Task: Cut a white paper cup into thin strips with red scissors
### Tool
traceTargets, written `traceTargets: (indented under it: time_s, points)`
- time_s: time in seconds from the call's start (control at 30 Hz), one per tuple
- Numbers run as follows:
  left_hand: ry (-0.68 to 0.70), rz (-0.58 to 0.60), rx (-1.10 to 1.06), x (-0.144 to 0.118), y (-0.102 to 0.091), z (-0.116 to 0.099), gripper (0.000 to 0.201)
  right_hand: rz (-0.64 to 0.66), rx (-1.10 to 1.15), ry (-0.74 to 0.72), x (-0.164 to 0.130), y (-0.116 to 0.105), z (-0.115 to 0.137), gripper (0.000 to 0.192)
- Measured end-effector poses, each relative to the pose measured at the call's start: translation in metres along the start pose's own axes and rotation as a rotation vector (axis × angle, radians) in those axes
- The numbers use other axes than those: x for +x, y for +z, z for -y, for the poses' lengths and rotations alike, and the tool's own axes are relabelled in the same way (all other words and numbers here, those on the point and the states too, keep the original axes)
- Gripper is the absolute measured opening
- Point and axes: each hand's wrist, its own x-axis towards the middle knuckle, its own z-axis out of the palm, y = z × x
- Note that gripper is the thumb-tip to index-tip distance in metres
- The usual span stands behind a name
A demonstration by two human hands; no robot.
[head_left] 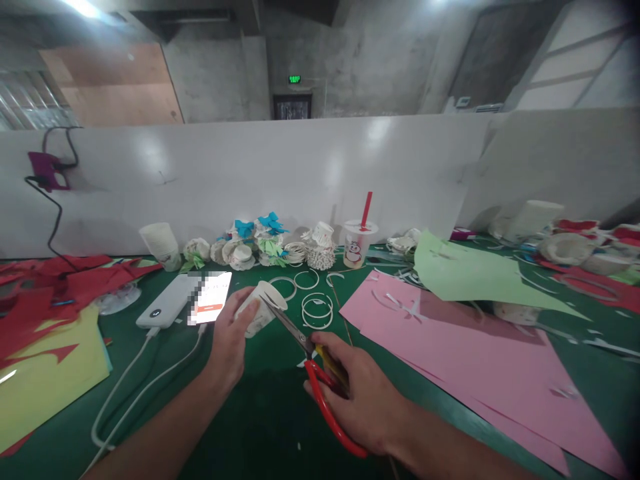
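- Grey concrete walls [345, 73] rose behind a white partition [240, 160] at the far edge of a green tabletop [280, 420].
- Near the middle, the left hand [233, 333] was curled around a white paper cup [261, 317], its thumb pressed to the side; the cup lay tilted, mouth toward the right.
- Just right of it, the right hand [367, 387] was closed around the red and yellow handles of the scissors [302, 340], whose slightly parted blades met the cup's rim; whether they had cut into it could not be told.
- Thin white rings [317, 328] lay just beyond the blades.
- Left of the cup sat a phone [215, 297] with a lit screen and a white power bank [163, 303]; yellow paper [55, 393] and red paper [25, 287] lay farther left.
- At the far side, small white paper pieces [240, 255] stood left of a drink cup [353, 252] with a red straw.
- On the right, pink sheets [430, 340] lay partly under a light green sheet [470, 273].
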Motion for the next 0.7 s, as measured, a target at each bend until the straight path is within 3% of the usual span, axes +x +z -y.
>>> traceTargets:
  time_s: [0.33, 0.7]
  points:
    - [-0.014, 0.037, -0.007, -0.003, 0.004, 0.000, 0.036, -0.037, -0.020, -0.115, 0.006, 0.003, -0.014, 0.047]
    - [0.010, -0.023, 0.004, -0.002, 0.002, 0.001, 0.040, -0.036, 0.062, -0.167, 0.007, 0.001, -0.013, 0.047]
